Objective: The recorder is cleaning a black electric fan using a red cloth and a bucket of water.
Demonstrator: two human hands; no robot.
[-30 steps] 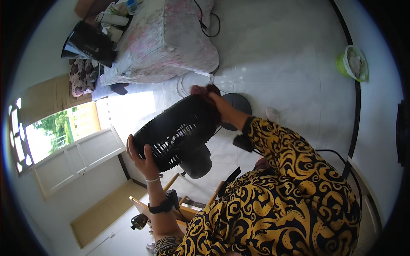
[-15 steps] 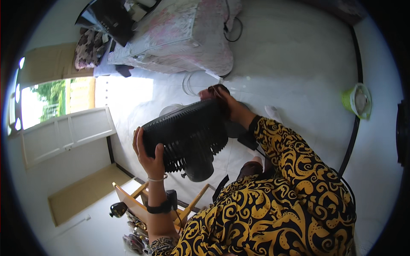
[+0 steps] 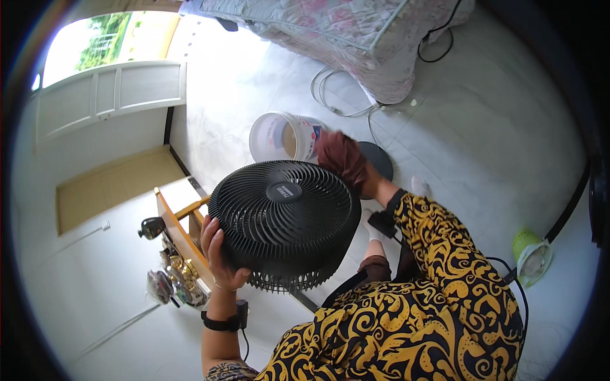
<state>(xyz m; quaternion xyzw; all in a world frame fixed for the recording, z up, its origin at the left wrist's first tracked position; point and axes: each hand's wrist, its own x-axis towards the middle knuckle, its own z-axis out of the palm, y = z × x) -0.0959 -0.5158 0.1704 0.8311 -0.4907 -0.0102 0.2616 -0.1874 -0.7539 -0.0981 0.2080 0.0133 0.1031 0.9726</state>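
A black electric fan (image 3: 279, 219) is in front of me, its round front grille facing up toward me. My left hand (image 3: 221, 257) grips the left side of the fan's housing, thumb near the lower rim and fingers along the edge. My right hand (image 3: 367, 181) is closed on a dark reddish-brown cloth (image 3: 340, 154), which lies at the grille's upper right edge. The cloth covers most of its fingers. Partly hidden behind the cloth and wrist is a dark round base (image 3: 381, 159) on the floor.
A whitish bucket (image 3: 262, 136) stands just beyond the fan. White cable (image 3: 324, 95) loops on the floor near the flower-patterned covered bed (image 3: 356, 32). At left are a wooden stand (image 3: 184, 235) and a white door panel (image 3: 149, 86). A green bin (image 3: 527, 247) sits far right.
The fan's head has turned so its front grille now faces me instead of its ribbed back. My right hand and cloth have moved along the rim, and the view has shifted, uncovering the bucket.
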